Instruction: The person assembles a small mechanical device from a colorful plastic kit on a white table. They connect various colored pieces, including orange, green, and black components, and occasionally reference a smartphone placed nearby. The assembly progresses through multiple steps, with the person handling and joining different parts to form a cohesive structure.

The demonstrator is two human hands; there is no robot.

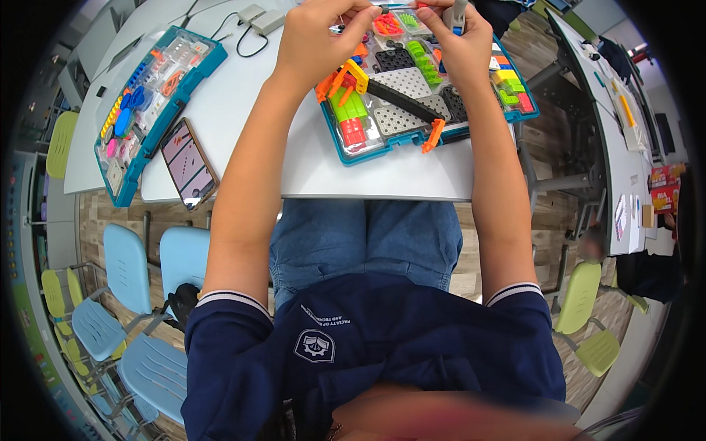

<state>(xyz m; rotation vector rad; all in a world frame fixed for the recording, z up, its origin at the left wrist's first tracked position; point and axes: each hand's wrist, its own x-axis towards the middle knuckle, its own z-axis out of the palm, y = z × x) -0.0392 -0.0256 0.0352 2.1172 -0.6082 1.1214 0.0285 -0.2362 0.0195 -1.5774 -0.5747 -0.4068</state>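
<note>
My left hand (323,37) is closed in a pinch at the top edge of the view. Between its fingertips and those of my right hand (461,44) runs a thin pale-blue rod (401,6), dark at its left end. A bit of red shows at the right fingertips, and the right hand is closed too. A grey piece (457,16) sticks up by that hand. Below them, a built part with a black beam (404,100) and yellow and orange ends lies across a teal-edged parts case (354,158). The case holds grey perforated plates (403,84) and lime-green pieces (424,63).
A second teal case (132,176) of colourful parts lies left on the white table (368,180). A phone (190,163) with a lit screen rests beside it. Grey adapters (265,22) with a black cable lie behind. Blue chairs (126,268) stand left, green chairs (579,298) right.
</note>
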